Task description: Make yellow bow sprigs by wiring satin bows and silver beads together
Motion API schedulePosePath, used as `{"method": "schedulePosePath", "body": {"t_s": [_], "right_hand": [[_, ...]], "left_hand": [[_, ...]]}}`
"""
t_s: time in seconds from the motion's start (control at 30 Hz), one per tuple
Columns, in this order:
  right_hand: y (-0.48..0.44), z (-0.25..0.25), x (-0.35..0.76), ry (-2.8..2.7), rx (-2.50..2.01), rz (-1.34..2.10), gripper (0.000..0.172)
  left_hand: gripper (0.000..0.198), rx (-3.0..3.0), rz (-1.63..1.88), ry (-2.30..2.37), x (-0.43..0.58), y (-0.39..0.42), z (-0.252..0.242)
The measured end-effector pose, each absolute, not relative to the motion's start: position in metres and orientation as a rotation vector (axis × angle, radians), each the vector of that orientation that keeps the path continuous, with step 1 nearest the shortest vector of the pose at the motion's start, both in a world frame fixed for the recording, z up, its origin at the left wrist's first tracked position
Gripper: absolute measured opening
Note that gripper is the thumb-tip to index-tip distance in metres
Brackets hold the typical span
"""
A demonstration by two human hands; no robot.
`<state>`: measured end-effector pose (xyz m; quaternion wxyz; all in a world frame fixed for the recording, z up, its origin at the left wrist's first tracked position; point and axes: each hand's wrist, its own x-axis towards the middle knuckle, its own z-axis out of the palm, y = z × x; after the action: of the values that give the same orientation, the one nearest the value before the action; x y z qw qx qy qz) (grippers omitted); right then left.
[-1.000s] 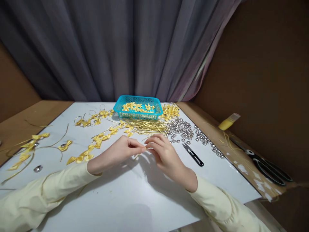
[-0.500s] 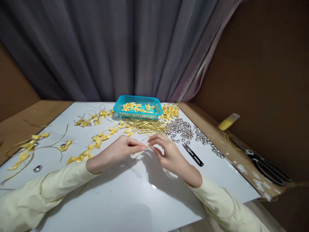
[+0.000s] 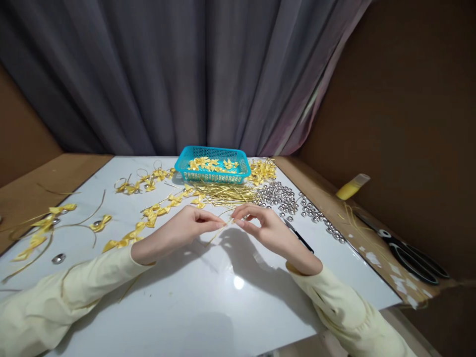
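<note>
Both my hands meet over the middle of the white table top (image 3: 208, 307). My left hand (image 3: 178, 232) pinches one end of a thin gold wire (image 3: 219, 232) between thumb and forefinger. My right hand (image 3: 266, 230) pinches the same gold wire at its upper end, fingers curled. The wire slants down to the left between the two hands. A pile of gold wires (image 3: 225, 194) lies just beyond my fingers, with yellow ribbon bows (image 3: 156, 213) to its left.
A blue basket (image 3: 212, 166) of yellow bows stands at the back. Silver bells (image 3: 280, 198) are heaped at the right, small black snips (image 3: 299, 237) beside my right hand. Large black scissors (image 3: 407, 253) and a yellow tube (image 3: 351, 187) lie on the brown surface at far right.
My right hand has lifted and turned outward to the right, opening a small gap between the hands. The gold wire now shows stretched between them. My left hand has barely moved.
</note>
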<state>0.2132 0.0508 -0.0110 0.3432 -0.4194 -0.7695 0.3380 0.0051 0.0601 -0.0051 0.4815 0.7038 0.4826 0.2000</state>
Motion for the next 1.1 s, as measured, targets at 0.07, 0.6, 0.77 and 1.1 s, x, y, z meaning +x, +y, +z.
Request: {"method": "schedulePosePath", "body": {"t_s": [0.07,0.6,0.77,1.1], "right_hand": [[0.052,-0.011,0.214,-1.929,-1.12,1.008,0.01],[0.058,-0.023,0.215,-1.684,-1.16,1.364,0.019],[0.051,-0.023,0.206,-1.934,-1.102,1.363,0.02],[0.053,-0.028,0.207,-1.821,-1.027,1.524,0.035]], "left_hand": [[0.028,1.708,0.49,1.189,0.006,0.059,-0.003],[0.032,1.718,0.502,1.198,0.005,0.061,-0.003],[0.032,1.749,0.477,1.164,0.006,0.06,-0.002],[0.029,1.825,0.444,1.201,0.006,0.06,0.002]]}}
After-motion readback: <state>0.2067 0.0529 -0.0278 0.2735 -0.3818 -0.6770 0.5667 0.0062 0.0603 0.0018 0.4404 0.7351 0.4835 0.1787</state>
